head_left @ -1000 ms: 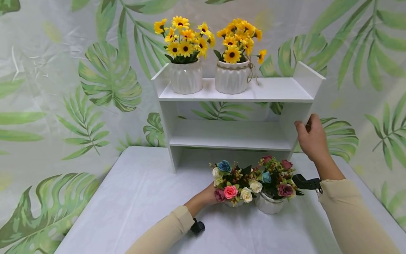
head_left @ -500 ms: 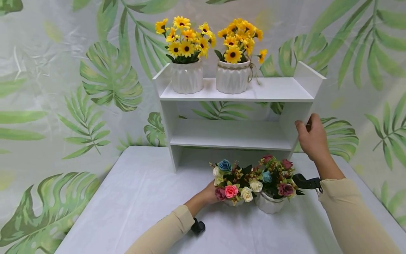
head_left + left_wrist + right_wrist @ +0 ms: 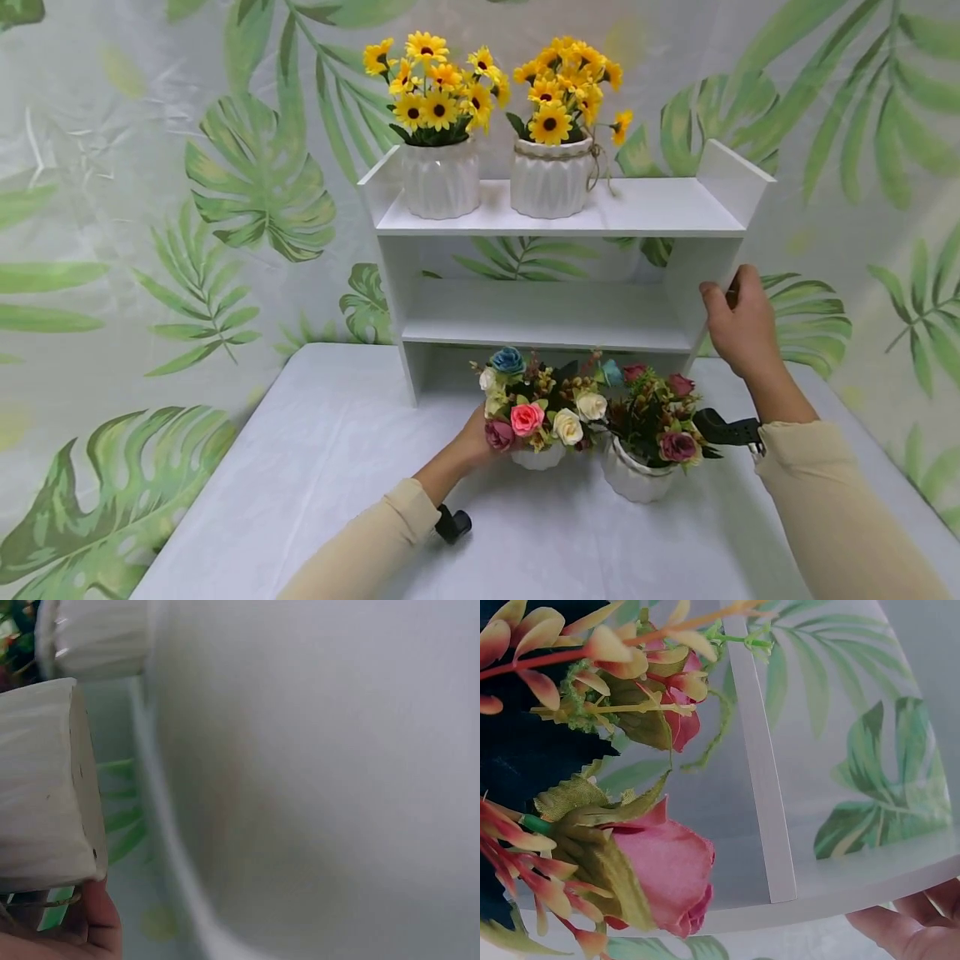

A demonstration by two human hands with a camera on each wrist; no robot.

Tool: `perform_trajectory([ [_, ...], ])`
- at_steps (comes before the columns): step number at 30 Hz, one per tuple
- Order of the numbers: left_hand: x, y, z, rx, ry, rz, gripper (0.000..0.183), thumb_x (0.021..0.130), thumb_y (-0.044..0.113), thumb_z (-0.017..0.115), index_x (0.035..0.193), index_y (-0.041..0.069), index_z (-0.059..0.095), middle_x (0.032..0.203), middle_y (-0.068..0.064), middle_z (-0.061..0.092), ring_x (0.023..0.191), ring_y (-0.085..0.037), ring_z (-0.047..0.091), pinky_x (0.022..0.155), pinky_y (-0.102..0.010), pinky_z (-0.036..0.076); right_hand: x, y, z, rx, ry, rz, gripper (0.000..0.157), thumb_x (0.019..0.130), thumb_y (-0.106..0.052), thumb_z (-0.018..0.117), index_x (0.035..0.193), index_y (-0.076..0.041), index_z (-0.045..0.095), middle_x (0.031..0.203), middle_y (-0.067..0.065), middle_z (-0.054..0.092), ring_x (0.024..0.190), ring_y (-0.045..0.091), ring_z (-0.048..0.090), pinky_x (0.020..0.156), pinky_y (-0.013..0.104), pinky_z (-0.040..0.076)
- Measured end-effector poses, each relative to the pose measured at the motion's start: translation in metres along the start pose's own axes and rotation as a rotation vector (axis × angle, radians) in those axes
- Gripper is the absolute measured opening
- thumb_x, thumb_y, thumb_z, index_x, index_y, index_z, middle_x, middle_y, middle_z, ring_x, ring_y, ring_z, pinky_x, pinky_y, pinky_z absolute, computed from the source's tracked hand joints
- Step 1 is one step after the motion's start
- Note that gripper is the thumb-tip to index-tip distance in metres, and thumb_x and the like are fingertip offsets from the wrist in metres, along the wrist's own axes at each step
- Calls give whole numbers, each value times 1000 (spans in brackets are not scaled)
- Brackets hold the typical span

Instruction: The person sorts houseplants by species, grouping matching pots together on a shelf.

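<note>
My left hand (image 3: 474, 437) holds a white ceramic flowerpot (image 3: 538, 457) of mixed artificial roses, in blue, pink, cream and mauve. In the left wrist view the pot's underside shows, raised off the tablecloth, with fingers (image 3: 101, 919) at its lower side. Just to its right stands a second white pot (image 3: 636, 477) with mauve roses, partly covered by the first bouquet. At the right side panel of a white shelf unit (image 3: 555, 312), my right hand (image 3: 742, 325) grips the edge, thumb in front. Its other fingers are partly hidden behind the panel.
Two white pots of yellow sunflowers, a left one (image 3: 441, 179) and a right one (image 3: 551, 179), stand on the top shelf. The unit rests on a pale cloth-covered table (image 3: 315, 467). Behind hangs a leaf-patterned backdrop (image 3: 262, 183).
My left hand has raised the rose pot and shifted it slightly left and away from me. The right hand keeps its hold on the shelf panel.
</note>
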State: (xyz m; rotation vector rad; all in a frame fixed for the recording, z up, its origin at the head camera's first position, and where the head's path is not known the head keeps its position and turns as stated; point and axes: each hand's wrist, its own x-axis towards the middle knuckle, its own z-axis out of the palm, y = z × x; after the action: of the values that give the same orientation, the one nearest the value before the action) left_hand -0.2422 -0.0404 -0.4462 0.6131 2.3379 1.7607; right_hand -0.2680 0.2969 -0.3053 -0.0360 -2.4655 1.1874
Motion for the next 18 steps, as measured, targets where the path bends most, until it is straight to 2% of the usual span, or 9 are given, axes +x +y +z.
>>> perform_trajectory([
  [6, -5, 25, -23, 144, 81, 79, 77, 76, 0, 82, 141, -5, 43, 137, -25, 56, 131, -40, 53, 111, -51, 43, 1, 1, 0, -8, 5, -5, 58, 105, -39, 32, 142, 5, 28, 142, 35, 39, 128, 53, 45, 97, 72, 41],
  [13, -12, 46, -44, 98, 131, 126, 77, 76, -3, 80, 142, -5, 40, 138, -26, 53, 133, -40, 50, 113, -53, 40, -1, 0, 2, -13, 13, -7, 59, 105, -38, 30, 143, 6, 27, 143, 37, 39, 128, 56, 45, 97, 72, 41],
  [18, -13, 59, -62, 113, 125, 155, 75, 79, -2, 79, 142, -5, 38, 140, -26, 51, 134, -40, 49, 114, -52, 40, -2, 1, 1, -15, 32, 2, 57, 105, -37, 30, 143, 6, 27, 142, 37, 39, 127, 56, 45, 96, 72, 41],
])
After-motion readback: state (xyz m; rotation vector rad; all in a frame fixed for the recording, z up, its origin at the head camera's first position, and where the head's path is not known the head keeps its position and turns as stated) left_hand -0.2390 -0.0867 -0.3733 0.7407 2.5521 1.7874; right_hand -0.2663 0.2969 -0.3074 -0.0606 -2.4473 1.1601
